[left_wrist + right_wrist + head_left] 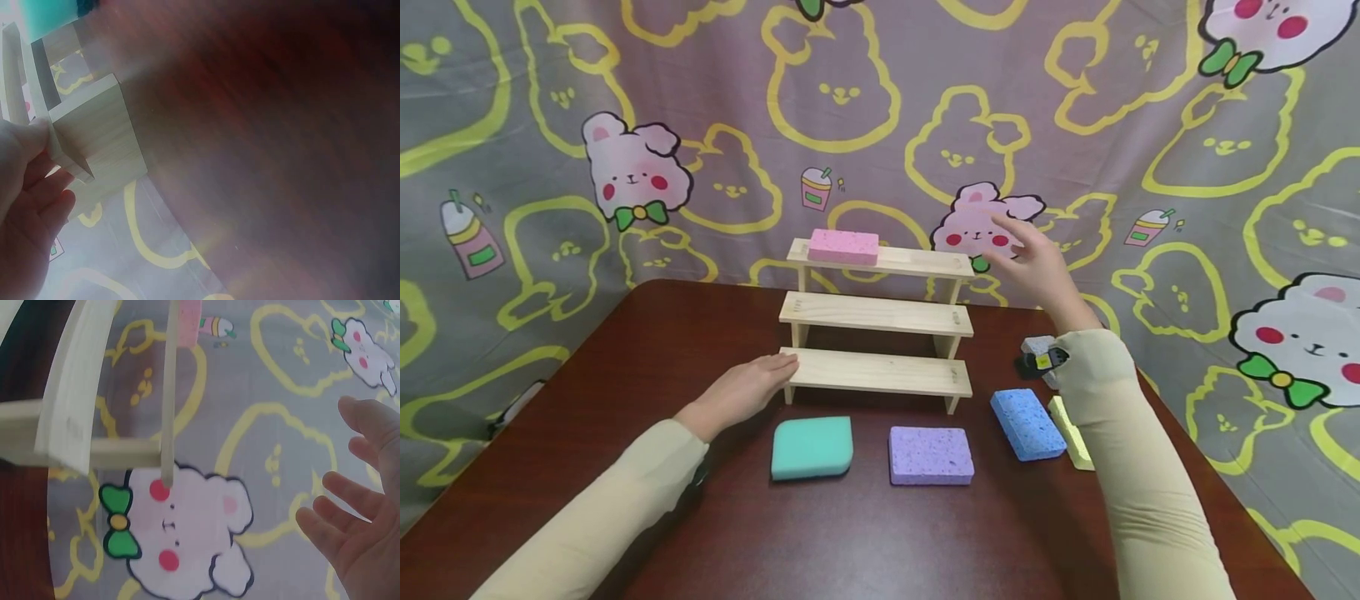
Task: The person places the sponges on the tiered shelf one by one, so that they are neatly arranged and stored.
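A three-tier wooden shelf rack (880,313) stands on the table, with a pink sponge (844,247) on the left part of its top tier. My left hand (741,394) is at the left end of the lowest tier. The left wrist view shows the board's end (75,164) between that hand's thumb and fingers. Raised near the top tier's right end, my right hand (1030,262) holds nothing; its thumb and fingers are spread apart. In the right wrist view, a gap separates the right hand (362,519) from the rack.
In front of the rack lie a teal sponge (812,447) and a purple sponge (930,456). A blue sponge (1027,423), a yellow sponge (1072,435) and a partly hidden grey sponge (1036,343) are to the right. A patterned curtain (700,67) hangs behind the table.
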The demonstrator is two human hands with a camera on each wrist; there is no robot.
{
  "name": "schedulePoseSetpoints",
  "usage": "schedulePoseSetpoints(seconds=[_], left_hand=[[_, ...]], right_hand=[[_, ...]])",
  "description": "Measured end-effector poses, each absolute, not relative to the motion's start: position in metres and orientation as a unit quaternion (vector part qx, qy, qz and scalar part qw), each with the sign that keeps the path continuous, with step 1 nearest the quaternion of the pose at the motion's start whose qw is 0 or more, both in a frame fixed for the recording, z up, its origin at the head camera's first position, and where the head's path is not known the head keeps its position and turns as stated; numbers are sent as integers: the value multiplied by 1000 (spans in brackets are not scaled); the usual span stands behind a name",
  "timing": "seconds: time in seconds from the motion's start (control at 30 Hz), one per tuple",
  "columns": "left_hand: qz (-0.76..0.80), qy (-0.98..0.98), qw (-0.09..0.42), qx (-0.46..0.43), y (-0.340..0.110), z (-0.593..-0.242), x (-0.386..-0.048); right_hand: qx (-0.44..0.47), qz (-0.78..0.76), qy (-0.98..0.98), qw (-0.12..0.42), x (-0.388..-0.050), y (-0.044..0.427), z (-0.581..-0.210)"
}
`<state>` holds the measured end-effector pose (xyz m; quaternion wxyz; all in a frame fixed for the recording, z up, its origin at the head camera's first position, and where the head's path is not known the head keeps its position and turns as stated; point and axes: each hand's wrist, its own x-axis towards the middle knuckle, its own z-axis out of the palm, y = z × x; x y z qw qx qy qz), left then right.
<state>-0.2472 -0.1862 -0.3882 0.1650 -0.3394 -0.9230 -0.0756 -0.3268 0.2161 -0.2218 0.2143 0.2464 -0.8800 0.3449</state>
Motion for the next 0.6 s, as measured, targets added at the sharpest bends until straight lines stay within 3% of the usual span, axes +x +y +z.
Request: schedulePoseSetpoints(seconds=[0.6], left_hand=[[-71,-922,168,-341,-185,-388,-247]], right_hand=[[127,376,-899,186,-327,289,-258]])
